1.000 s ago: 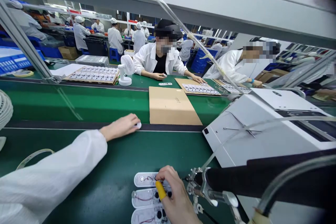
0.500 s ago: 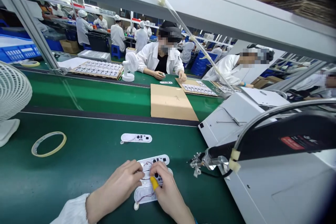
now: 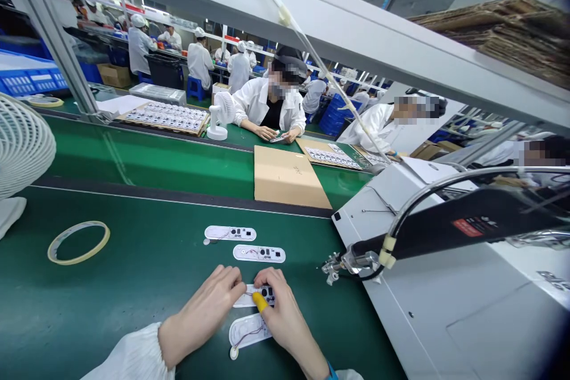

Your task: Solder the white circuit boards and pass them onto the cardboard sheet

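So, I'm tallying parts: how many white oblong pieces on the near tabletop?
4: farthest piece, second piece just nearer, third piece between left hand and right hand, fourth piece nearest, partly covered. Hands may hide more.

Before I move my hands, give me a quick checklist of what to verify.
1. Left hand and right hand at one strip: ok.
2. Yellow cot on right hand: ok.
3. Machine tip clear of both hands: ok.
4. Tape ring away from strips: ok.
5. Disc of nearest strip inside its outline: not ok, outside.
6. Left end of strip between hands in view: not ok, partly covered.
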The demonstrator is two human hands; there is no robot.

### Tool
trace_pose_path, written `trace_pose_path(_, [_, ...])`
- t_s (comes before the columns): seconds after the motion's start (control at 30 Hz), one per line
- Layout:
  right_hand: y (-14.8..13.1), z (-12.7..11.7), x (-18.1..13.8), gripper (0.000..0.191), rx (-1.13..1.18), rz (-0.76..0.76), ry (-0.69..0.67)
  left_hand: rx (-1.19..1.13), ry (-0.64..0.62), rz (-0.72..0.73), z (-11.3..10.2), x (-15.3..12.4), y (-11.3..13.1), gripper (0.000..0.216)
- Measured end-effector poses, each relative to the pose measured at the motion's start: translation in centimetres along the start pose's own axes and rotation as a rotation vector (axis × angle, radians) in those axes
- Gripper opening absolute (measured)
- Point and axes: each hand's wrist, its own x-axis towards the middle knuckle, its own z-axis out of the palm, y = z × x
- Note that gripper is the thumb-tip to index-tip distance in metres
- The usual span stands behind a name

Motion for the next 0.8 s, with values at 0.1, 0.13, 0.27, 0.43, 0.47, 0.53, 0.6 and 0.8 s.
trace_pose_path(0.1, [-0.2,-0.1,0.4,0.029,-0.042,0.048,-0.009,0.006,0.036,0.037,0.2,0.3,-0.3,0.025])
trace_pose_path(0.13, [-0.3,-0.1,0.5,0.030,-0.054,0.065,-0.009,0.012,0.051,0.044,0.3,0.4,-0.3,0.026])
trace_pose_path(0.27, [-0.5,0.0,0.9,0.028,-0.085,0.123,-0.003,0.004,0.078,0.049,0.6,0.6,-0.5,0.028])
trace_pose_path(0.43, [-0.5,0.1,1.4,0.025,-0.102,0.172,-0.013,-0.028,0.042,0.054,0.6,0.2,-0.3,0.028])
trace_pose_path(0.47, [-0.5,0.0,1.4,0.025,-0.106,0.180,-0.017,-0.026,0.041,0.050,0.6,0.2,-0.2,0.029])
trace_pose_path(0.53, [-0.6,0.0,1.6,0.025,-0.114,0.191,-0.021,-0.024,0.047,0.048,0.6,0.0,-0.1,0.030])
trace_pose_path(0.6, [-0.6,0.0,1.7,0.026,-0.122,0.195,-0.024,-0.028,0.057,0.060,0.4,0.0,0.0,0.031])
trace_pose_path(0.8, [-0.6,0.6,1.8,0.029,-0.151,0.221,-0.011,-0.008,0.064,0.096,0.1,0.0,0.5,0.028])
